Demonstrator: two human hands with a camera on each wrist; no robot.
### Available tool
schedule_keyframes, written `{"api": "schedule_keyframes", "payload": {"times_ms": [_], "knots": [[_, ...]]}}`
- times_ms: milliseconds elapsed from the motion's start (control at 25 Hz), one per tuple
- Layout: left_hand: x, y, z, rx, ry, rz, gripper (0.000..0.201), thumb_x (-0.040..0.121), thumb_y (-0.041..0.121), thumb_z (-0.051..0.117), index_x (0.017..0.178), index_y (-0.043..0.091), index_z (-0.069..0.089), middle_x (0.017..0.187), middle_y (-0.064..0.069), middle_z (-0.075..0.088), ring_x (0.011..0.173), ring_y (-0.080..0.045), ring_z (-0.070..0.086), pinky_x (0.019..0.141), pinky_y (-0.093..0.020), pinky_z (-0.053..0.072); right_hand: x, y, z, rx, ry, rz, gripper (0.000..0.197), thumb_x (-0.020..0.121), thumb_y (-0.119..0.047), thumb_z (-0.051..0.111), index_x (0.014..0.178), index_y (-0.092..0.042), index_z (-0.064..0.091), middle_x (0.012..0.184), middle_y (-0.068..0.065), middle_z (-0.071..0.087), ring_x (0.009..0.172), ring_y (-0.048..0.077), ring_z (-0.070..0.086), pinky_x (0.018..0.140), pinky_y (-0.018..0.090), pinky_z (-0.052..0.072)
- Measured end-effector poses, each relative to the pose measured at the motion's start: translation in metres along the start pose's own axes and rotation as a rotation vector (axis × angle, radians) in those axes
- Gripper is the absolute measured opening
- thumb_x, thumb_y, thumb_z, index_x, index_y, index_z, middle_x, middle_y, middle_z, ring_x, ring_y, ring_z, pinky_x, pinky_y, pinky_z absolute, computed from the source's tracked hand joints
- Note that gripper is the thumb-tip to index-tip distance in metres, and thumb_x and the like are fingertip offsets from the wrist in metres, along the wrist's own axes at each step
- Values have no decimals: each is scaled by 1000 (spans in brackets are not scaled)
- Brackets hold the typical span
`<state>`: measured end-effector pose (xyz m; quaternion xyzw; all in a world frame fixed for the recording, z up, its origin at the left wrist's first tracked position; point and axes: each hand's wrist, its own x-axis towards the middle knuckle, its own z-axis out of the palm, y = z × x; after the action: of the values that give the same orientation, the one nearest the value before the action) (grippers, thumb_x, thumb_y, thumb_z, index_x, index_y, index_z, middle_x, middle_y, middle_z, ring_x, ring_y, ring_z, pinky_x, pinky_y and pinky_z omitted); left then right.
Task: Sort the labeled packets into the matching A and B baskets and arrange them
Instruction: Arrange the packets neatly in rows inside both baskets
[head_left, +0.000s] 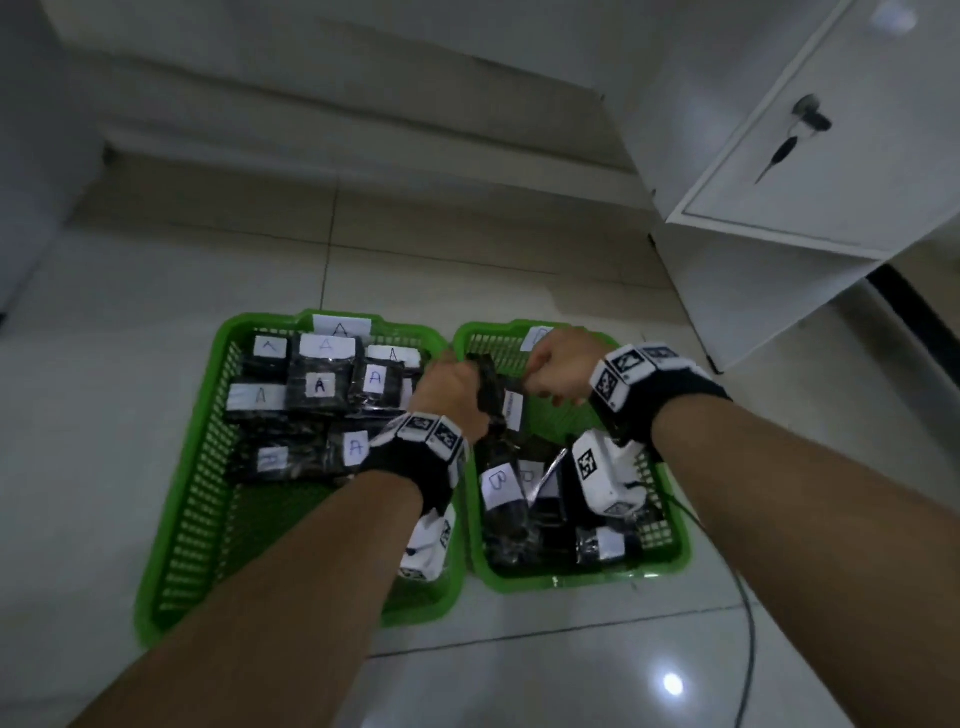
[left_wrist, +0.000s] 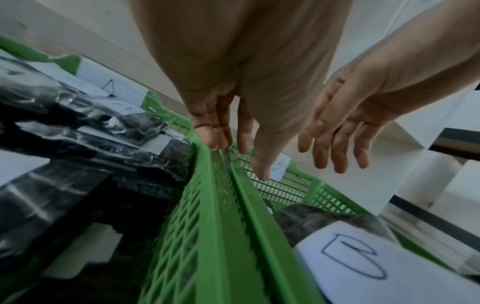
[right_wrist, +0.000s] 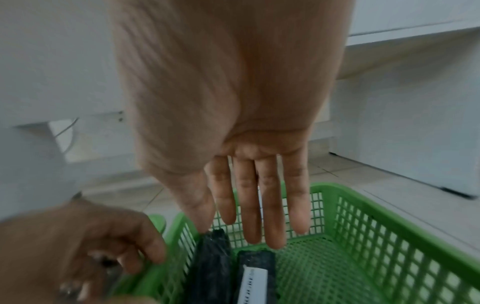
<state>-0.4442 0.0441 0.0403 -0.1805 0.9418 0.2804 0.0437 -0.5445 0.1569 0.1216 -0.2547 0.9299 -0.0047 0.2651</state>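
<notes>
Pale floor tiles (head_left: 156, 291) carry the whole job. At the centre of the head view, two dark packets (head_left: 511, 410) stand on edge at the far end of the B basket (head_left: 681, 540). Lower in that basket more packets (head_left: 498, 486) lie in a loose heap, some showing B labels. The A basket (head_left: 171, 519), just left and touching rim to rim, holds its A-labelled packets (head_left: 319, 387) in its far half, rather tidier.

The right hand (head_left: 558, 366) has straight, spread fingers over the upright pair, thumb at the top of one. The left hand (head_left: 449, 387) sits over the shared rims; one view shows its fingers straight and another curled, so its grip cannot be told.

No packets lie loose on the floor, so sorting looks done; what is probably left is arranging the B heap. A white cabinet (head_left: 779, 156) fills the upper right.
</notes>
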Motion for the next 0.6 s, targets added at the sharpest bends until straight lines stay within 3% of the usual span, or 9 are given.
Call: {"api": "schedule_keyframes", "payload": {"times_ms": [80,120,200,280,360,440,480,520,600], "knots": [[3,3,4,18,35,-74,49,76,19,80,120,11,59,126,-10,50,116,-27,54,97,-32,48,12,11,-3,-161,-68,-62,24,87,-17,67,95,5,74,95,23,72,89,36,72,63,37,56],[5,6,8,10,68,-101,50,75,15,80,120,9,58,127,-11,49,115,-28,55,96,-33,49,17,18,3,-255,-75,-91,20,88,-15,65,79,3,71,81,23,67,73,34,68,56,32,49],[7,12,16,-13,130,-147,51,71,7,79,118,8,59,127,-11,48,114,-29,57,96,-33,51,25,33,21,-366,-96,-132,34,89,-12,62,59,-9,48,62,13,44,54,25,45,52,28,35],[7,16,20,-29,179,-177,52,70,3,77,119,9,59,129,-11,48,114,-28,57,95,-31,49,30,50,36,-364,-83,-164,33,91,-15,62,63,-10,47,63,10,44,59,24,44,54,27,34],[5,17,22,-25,191,-207,53,72,4,76,121,11,59,130,-9,50,116,-27,55,95,-29,48,32,62,46,-309,-76,-192,26,92,-21,63,75,-1,62,74,19,59,63,25,50,53,26,37],[-1,18,19,49,188,-225,54,74,7,75,125,13,57,132,-7,51,120,-27,51,97,-31,48,32,69,45,-212,-78,-229,27,91,-20,65,98,5,73,100,27,70,72,29,64,58,33,54],[0,18,19,92,181,-235,57,75,9,75,128,13,55,134,-6,50,123,-27,49,100,-32,47,33,71,41,-151,-63,-246,25,91,-18,65,103,2,74,105,27,70,80,33,69,67,41,61],[-2,16,19,102,165,-254,61,76,10,76,132,13,53,137,-5,48,126,-27,48,103,-34,46,31,71,37,-89,-51,-263,21,91,-17,65,101,-2,76,102,22,72,85,33,71,74,45,62],[-7,12,19,85,115,-267,70,78,11,76,141,12,45,146,-6,42,132,-27,47,108,-35,44,25,69,30,-4,5,-305,11,90,-17,68,92,-10,76,93,11,74,84,27,72,75,42,63]]}}
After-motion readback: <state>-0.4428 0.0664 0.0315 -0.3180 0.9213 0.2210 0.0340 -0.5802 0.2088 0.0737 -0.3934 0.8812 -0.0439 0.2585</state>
